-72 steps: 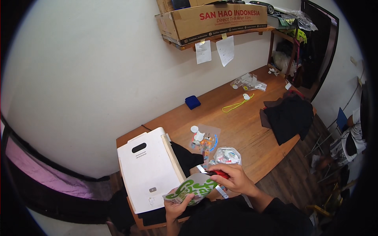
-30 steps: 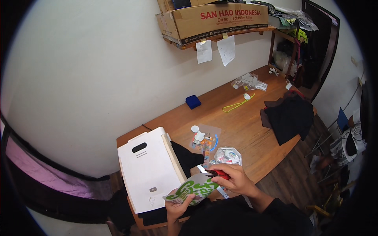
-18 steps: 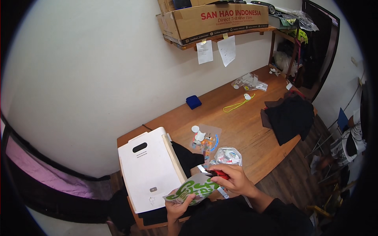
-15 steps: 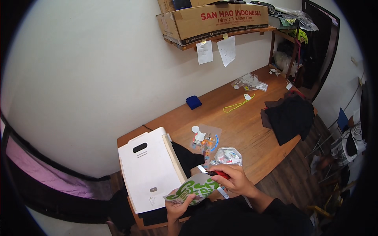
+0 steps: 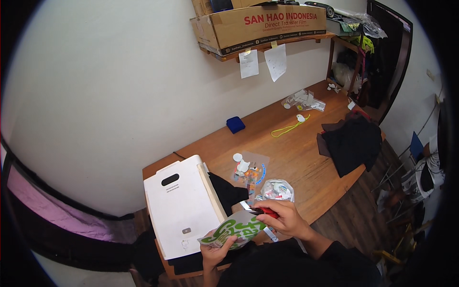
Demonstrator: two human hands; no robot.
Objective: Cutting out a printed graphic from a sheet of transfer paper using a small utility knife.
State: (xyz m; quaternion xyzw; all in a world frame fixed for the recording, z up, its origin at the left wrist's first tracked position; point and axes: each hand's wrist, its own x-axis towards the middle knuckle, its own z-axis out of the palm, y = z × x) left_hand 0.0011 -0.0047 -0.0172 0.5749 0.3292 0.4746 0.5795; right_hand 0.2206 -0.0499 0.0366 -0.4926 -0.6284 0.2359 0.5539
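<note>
Your left hand (image 5: 216, 249) holds a white sheet printed with green lettering (image 5: 234, 232) over the tabletop's near edge. Just beyond it lie a clear sheet of coloured stickers (image 5: 251, 171) and a small clear bag (image 5: 277, 190). A long brown cardboard box (image 5: 260, 26) with red print sits on the wall shelf, two white paper slips (image 5: 263, 62) hanging below it.

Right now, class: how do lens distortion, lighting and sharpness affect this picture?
Head view: fisheye bends the wooden table and wall shelf edges; a dark vignette rings the frame; lighting is soft and even, without harsh glare; the left hand, right hand and green-printed sheet look small and slightly soft.
</note>
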